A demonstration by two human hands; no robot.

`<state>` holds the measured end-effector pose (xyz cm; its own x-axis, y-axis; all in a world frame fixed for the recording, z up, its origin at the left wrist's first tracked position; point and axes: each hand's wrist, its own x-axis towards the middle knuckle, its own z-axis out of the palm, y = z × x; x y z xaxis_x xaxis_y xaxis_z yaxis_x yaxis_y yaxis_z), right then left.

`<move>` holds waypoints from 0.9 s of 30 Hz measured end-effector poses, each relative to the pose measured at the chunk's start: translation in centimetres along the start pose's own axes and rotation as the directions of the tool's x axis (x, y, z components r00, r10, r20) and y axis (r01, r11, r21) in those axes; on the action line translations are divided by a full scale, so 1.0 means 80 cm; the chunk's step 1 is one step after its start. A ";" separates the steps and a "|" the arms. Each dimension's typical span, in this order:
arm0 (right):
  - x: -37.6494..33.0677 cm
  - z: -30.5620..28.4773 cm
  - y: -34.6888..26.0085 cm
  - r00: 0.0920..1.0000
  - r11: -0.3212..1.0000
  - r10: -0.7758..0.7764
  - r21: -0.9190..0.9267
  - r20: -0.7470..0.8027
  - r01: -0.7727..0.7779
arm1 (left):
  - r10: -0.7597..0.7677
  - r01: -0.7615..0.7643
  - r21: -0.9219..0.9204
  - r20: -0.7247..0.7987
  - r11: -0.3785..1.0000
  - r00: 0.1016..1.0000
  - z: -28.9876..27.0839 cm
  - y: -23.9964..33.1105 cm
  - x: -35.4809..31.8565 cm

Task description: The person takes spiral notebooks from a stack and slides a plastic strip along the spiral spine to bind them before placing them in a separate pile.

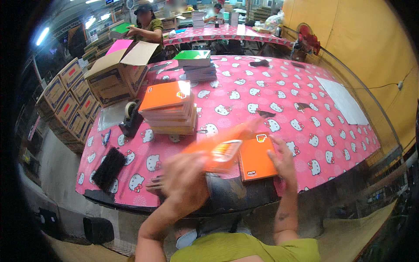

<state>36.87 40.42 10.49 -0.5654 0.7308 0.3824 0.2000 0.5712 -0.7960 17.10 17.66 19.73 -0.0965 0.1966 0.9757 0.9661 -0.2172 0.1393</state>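
Note:
My left hand point(185, 181) is closed on the lower left of an orange notebook point(214, 153), which is lifted over the table and smeared by motion. A second orange spiral notebook point(255, 159) lies flat just to the right, its coil along the left edge. At its right edge, my right hand point(283, 161) rests with fingers apart, the thumb touching the cover. Farther left stands a stack of orange notebooks point(168, 105). Some thin items point(155, 185), partly hidden by my left hand, lie at the table's near edge.
Left of the stack are a black tape dispenser point(131, 120) and a black brush-like block point(109, 169). A green-topped notebook stack point(194, 65) stands farther back, near an open carton point(115, 81). White paper point(342, 100) lies at right. Beyond the carton, a person point(146, 28) holds something green.

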 end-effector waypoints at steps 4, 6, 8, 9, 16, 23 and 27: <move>-0.040 -0.056 0.169 0.935 0.960 0.279 -0.027 0.220 -0.280 | 0.020 0.018 -0.152 0.244 0.988 0.970 0.144 0.007 -0.074; -0.036 -0.022 0.125 0.969 0.936 0.158 0.283 0.191 -0.208 | -0.077 0.165 -0.165 0.439 0.972 0.895 0.169 -0.033 -0.159; -0.040 -0.034 0.143 0.967 0.954 0.183 0.206 0.179 -0.219 | -0.098 0.294 -0.272 0.560 0.916 0.823 0.190 -0.045 -0.200; -0.041 -0.033 0.153 0.963 0.958 0.193 0.179 0.186 -0.226 | -0.111 0.330 -0.289 0.577 0.899 0.809 0.191 -0.052 -0.213; -0.043 -0.038 0.155 0.941 0.893 0.272 0.313 0.201 -0.324 | -0.072 0.348 -0.280 0.677 0.895 0.732 0.181 -0.047 -0.206; -0.050 -0.025 0.142 0.946 0.944 0.277 0.135 0.166 -0.300 | -0.067 0.196 -0.145 0.617 0.970 0.784 0.149 -0.036 -0.165; -0.056 -0.035 0.128 0.970 0.981 0.184 -0.040 -0.162 -0.192 | 0.068 -0.086 0.029 0.393 0.996 0.917 0.093 -0.134 -0.042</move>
<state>43.71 44.06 1.98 -0.3821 0.8739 0.3005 0.3365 0.4344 -0.8355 8.82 26.48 13.68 0.0713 0.5413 0.8378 0.9773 -0.2058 0.0497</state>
